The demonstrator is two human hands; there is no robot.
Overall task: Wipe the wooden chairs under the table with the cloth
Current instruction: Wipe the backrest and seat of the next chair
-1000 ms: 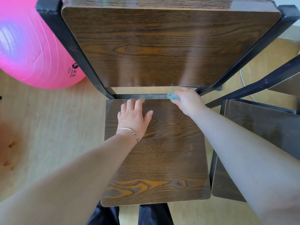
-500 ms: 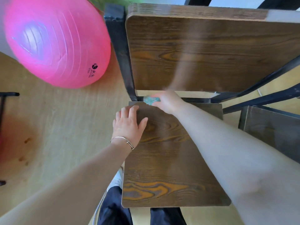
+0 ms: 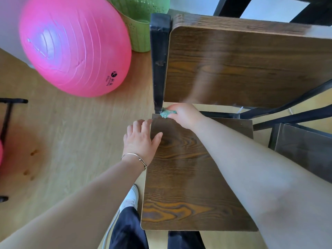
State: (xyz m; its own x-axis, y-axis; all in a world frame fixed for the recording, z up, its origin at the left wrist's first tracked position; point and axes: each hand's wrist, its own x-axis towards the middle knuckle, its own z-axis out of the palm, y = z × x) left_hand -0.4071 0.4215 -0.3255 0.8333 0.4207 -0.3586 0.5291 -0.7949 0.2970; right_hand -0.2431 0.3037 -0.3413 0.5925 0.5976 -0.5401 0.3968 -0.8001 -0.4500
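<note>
Seen from above, we pressed a small crumpled teal cloth into the far left corner of the dark-stained wooden chair seat at centre frame, our right hand clenched around the cloth, just beside the foot of the black metal frame post. Our left hand, fingers spread and grasping nothing, lay flat across the seat's left edge, a thin silver bangle on its wrist. The wood-grain backrest panel filled the upper right of the frame, blurred by glare. A second dark wooden seat stood just beside the first at the right edge, with black metal bars crossing between them and a pale cord faintly visible behind. On the light wooden floor in the upper left rested a large glossy pink exercise ball, touching or nearly touching a green perforated plastic basket behind it. At lower centre, our dark trouser legs and one white shoe showed beside the seat's near edge. A black stand edged in at far left.
</note>
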